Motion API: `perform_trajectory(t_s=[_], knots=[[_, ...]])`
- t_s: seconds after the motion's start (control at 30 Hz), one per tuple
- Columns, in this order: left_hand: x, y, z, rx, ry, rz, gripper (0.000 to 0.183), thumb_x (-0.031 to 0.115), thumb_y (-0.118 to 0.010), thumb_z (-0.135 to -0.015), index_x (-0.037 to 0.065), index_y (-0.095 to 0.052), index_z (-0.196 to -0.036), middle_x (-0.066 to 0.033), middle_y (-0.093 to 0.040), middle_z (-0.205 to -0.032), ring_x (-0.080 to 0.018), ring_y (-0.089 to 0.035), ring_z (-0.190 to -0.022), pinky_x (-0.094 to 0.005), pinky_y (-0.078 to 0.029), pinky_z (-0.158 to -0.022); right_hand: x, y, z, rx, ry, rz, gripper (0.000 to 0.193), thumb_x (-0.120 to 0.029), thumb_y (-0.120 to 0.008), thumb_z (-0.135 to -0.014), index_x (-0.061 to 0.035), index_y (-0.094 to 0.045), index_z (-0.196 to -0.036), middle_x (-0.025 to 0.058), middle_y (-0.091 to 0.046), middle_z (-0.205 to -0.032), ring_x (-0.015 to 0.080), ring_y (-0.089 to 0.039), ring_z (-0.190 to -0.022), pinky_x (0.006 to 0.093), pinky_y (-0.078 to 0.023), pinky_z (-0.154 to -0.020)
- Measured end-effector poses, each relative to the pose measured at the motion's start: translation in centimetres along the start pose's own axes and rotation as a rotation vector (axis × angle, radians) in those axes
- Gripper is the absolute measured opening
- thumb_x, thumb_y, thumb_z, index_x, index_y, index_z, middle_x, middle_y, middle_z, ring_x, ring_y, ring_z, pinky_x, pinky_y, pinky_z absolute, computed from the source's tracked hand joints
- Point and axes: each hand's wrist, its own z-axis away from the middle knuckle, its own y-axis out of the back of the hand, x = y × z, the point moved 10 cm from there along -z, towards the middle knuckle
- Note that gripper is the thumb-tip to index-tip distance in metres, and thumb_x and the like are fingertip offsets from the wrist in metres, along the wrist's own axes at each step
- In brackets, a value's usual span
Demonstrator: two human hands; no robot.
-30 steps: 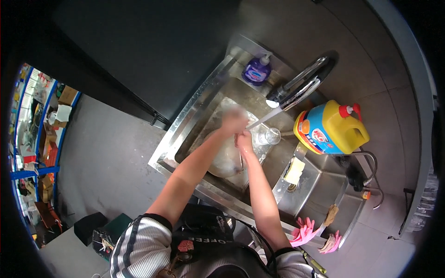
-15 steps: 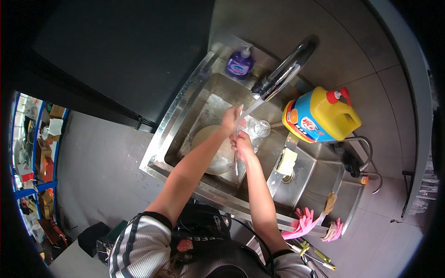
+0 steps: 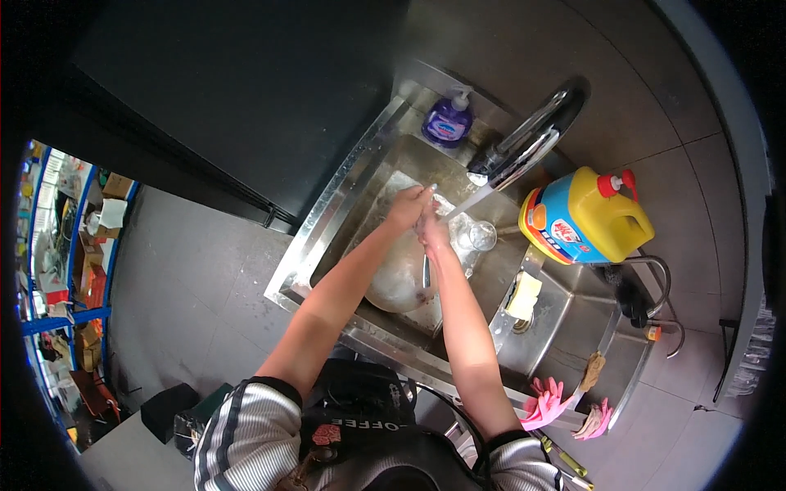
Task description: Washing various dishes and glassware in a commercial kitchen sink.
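Over the left basin of a steel sink (image 3: 293, 277), both my hands meet beside the running water (image 3: 470, 203). My right hand (image 3: 434, 232) is closed around a thin metal utensil (image 3: 426, 272), whose shiny end points down toward me. The fingers of my left hand (image 3: 409, 208) are pressed together at its other end, which the hands hide; its exact kind does not show. Beneath my hands sits a large round pale bowl (image 3: 395, 286). A clear glass (image 3: 483, 236) stands to the right of my right hand.
The chrome faucet (image 3: 536, 146) arches above the basin. Behind it is a purple soap bottle (image 3: 448, 123); a big yellow jug (image 3: 598, 217) stands on the right. A yellow-white sponge (image 3: 524, 296) lies by the right basin. Pink gloves (image 3: 547, 403) and a brush (image 3: 591, 372) rest at the front right.
My hands have drawn closer together, and the right one has moved up along the utensil. The whole view has shifted slightly, so the sink appears further right and lower.
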Motion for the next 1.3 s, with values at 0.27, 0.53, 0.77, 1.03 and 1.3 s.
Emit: perform_trajectory(t_s=[0.27, 0.53, 0.77, 1.03, 1.3], knots=[[-1.5, -1.9, 3.7, 0.141, 0.152, 0.102, 0.045, 0.042, -0.039, -0.084, 0.004, -0.046, -0.107, -0.0060, -0.054, -0.095, -0.0159, -0.052, -0.080, -0.0281, -0.043, -0.066, -1.8, 1.0, -4.5, 0.037, 0.229, -0.295, 0.013, -0.018, -0.041, -0.085, -0.0073, -0.043, -0.078, 0.0031, -0.046, -0.066, 0.0125, -0.044, -0.057, 0.0265, -0.035, -0.045], [1.7, 0.1, 7.4, 0.161, -0.052, -0.930, 0.034, 0.036, -0.048, -0.080, 0.005, -0.058, -0.087, -0.0186, -0.056, -0.068, -0.0251, -0.053, -0.058, -0.0333, -0.043, -0.060, -2.7, 5.6, -0.9, 0.185, 0.430, -0.718, 0.020, -0.027, -0.043, -0.085, -0.0073, -0.044, -0.079, 0.0037, -0.048, -0.070, 0.0160, -0.046, -0.062, 0.0298, -0.039, -0.057], [-1.6, -2.8, 2.3, -0.245, -0.020, -0.528, 0.029, 0.031, -0.060, -0.070, 0.002, -0.060, -0.067, -0.0084, -0.056, -0.055, -0.0142, -0.052, -0.048, -0.0289, -0.041, -0.049, -4.8, 9.3, 1.2, 0.015, 0.357, -1.052, 0.037, -0.044, -0.041, -0.081, -0.0120, -0.039, -0.062, -0.0035, -0.033, -0.047, 0.0118, -0.034, -0.047, 0.0298, -0.037, -0.058], [0.2, -4.1, 0.4, 0.246, -0.193, -0.739, 0.031, 0.038, -0.057, -0.071, 0.007, -0.061, -0.071, -0.0130, -0.057, -0.059, -0.0275, -0.057, -0.054, -0.0358, -0.044, -0.053, -8.3, 11.6, 4.8, 0.291, 0.522, -0.899, 0.039, -0.047, -0.037, -0.083, -0.0108, -0.035, -0.067, -0.0012, -0.032, -0.053, 0.0125, -0.031, -0.048, 0.0285, -0.035, -0.053], [5.9, -9.0, 5.6, -0.150, -0.627, -1.048, 0.030, 0.041, -0.053, -0.075, 0.012, -0.060, -0.079, -0.0146, -0.056, -0.060, -0.0274, -0.057, -0.056, -0.0336, -0.044, -0.052, -3.8, 10.3, 1.5, 0.175, 0.405, -0.888, 0.026, -0.030, -0.030, -0.089, -0.0080, -0.040, -0.078, 0.0049, -0.046, -0.066, 0.0172, -0.047, -0.061, 0.0343, -0.043, -0.062]])
